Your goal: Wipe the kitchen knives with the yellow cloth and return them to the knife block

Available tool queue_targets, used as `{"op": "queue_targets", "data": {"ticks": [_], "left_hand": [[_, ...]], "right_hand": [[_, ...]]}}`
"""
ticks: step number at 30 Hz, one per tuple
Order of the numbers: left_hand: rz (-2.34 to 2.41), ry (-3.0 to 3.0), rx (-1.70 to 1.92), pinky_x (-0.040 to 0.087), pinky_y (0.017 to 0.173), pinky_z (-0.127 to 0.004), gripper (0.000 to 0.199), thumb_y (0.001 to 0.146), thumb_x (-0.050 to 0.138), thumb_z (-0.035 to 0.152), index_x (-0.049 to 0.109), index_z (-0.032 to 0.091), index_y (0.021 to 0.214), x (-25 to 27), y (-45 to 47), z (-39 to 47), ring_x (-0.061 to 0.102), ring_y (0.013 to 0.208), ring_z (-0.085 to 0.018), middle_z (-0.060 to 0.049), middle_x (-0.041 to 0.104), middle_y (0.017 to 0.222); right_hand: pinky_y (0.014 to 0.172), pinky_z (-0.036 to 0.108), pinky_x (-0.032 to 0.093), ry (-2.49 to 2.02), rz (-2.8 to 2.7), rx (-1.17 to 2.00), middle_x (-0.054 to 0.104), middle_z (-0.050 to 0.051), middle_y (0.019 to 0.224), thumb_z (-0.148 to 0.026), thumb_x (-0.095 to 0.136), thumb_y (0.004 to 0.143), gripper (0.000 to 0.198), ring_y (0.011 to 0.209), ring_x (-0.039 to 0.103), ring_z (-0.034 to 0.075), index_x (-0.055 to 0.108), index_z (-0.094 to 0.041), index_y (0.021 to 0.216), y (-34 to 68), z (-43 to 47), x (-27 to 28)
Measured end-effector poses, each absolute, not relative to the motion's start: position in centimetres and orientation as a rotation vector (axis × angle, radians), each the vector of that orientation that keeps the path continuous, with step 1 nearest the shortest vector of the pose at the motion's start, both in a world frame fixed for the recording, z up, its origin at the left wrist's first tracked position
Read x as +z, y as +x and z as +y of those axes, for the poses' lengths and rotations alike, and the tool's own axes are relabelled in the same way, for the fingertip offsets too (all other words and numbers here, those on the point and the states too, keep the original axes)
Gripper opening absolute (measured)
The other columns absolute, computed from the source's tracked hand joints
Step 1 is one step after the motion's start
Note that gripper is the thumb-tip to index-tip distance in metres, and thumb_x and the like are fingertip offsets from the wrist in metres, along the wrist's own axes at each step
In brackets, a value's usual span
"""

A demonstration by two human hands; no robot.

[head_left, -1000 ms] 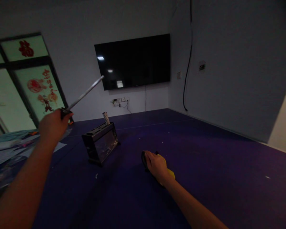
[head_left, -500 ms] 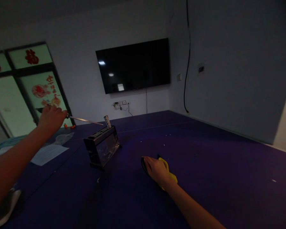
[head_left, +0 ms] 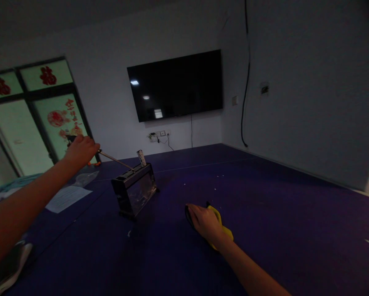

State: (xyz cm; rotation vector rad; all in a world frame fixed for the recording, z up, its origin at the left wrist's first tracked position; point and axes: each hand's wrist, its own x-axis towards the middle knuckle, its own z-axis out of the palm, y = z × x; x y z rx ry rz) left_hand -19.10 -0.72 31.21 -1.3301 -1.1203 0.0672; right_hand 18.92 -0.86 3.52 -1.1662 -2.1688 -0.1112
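My left hand (head_left: 82,150) is closed around the dark handle of a knife (head_left: 116,160). Its long, narrow metal blade slants down to the right, and the tip meets the slotted top of a black knife block (head_left: 123,197) with clear sides. From the block's far end sticks up a speckled handle-like piece (head_left: 141,158). My right hand (head_left: 207,222) rests on the tabletop, fingers wrapped over a yellow-and-black tool (head_left: 227,233). The hand covers most of that tool, so its exact kind is unclear. The knife block stands upright between my hands.
The purple-blue table (head_left: 264,246) carries small white scraps. At left lie a paper sheet (head_left: 68,199), a clear plastic bag (head_left: 86,178) and a dark item with a pale edge (head_left: 8,267). A television (head_left: 175,86) hangs on the wall behind, and a black cable (head_left: 244,115) hangs at right.
My left hand has moved right and the knife's tip has come down onto the knife block's top. My right hand keeps its hold; the view has shifted slightly.
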Motion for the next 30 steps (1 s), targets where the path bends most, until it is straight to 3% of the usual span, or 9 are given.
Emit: {"op": "queue_targets", "data": {"ticks": [7, 11, 15, 20, 25, 30], "left_hand": [[-1.065, -1.574, 0.086, 0.037, 0.083, -0.039, 0.025, 0.076, 0.035, 0.008, 0.059, 0.014, 0.070, 33.0, -19.3, 1.0, 0.052, 0.078, -0.022, -0.012, 0.058, 0.069], [-1.008, -1.618, 0.092, 0.035, 0.093, -0.041, 0.026, 0.079, 0.035, 0.005, 0.058, 0.013, 0.071, 33.8, -18.7, 2.4, 0.051, 0.081, -0.020, -0.008, 0.057, 0.071], [-0.956, -1.646, 0.026, 0.021, 0.106, -0.045, 0.028, 0.082, 0.034, 0.004, 0.057, 0.015, 0.070, 34.3, -17.3, 4.1, 0.050, 0.096, -0.019, -0.007, 0.058, 0.079], [-0.929, -1.658, -0.056, 0.018, 0.108, -0.049, 0.031, 0.081, 0.034, 0.004, 0.060, 0.016, 0.069, 33.9, -14.6, 7.0, 0.042, 0.118, -0.023, -0.009, 0.061, 0.093], [-0.937, -1.750, -0.109, 0.019, 0.109, -0.049, 0.032, 0.079, 0.036, 0.001, 0.064, 0.016, 0.072, 32.9, -13.3, 9.5, 0.036, 0.127, -0.025, -0.012, 0.062, 0.105], [-0.955, -1.799, -0.059, 0.027, 0.107, -0.045, 0.028, 0.075, 0.042, 0.002, 0.067, 0.015, 0.071, 30.5, -13.8, 11.2, 0.042, 0.123, -0.026, -0.014, 0.064, 0.105]], "right_hand": [[0.078, 0.027, 0.049, -1.177, -2.171, -0.103, 0.068, 0.011, 0.102, -0.022, 0.031, 0.094, 0.035, 0.092, 0.064, 0.019, 0.058, -0.014, 0.115, 18.9, -0.9, 3.6], [0.078, 0.027, 0.049, -1.184, -2.170, -0.094, 0.069, 0.010, 0.101, -0.021, 0.031, 0.094, 0.034, 0.092, 0.064, 0.019, 0.059, -0.016, 0.113, 19.0, -0.9, 3.6], [0.078, 0.027, 0.049, -1.173, -2.178, -0.082, 0.069, 0.009, 0.099, -0.021, 0.031, 0.094, 0.034, 0.089, 0.065, 0.018, 0.058, -0.016, 0.114, 19.0, -0.8, 3.3], [0.073, 0.028, 0.050, -1.129, -2.173, -0.078, 0.069, 0.010, 0.100, -0.020, 0.031, 0.094, 0.034, 0.086, 0.066, 0.019, 0.059, -0.015, 0.113, 18.9, -0.8, 3.0], [0.074, 0.029, 0.050, -1.132, -2.188, -0.091, 0.069, 0.011, 0.099, -0.019, 0.030, 0.094, 0.035, 0.085, 0.066, 0.020, 0.059, -0.014, 0.113, 18.8, -0.9, 3.1], [0.074, 0.028, 0.049, -1.112, -2.201, -0.105, 0.069, 0.011, 0.098, -0.018, 0.030, 0.093, 0.035, 0.086, 0.066, 0.020, 0.059, -0.014, 0.112, 18.5, -0.8, 3.1]]}}
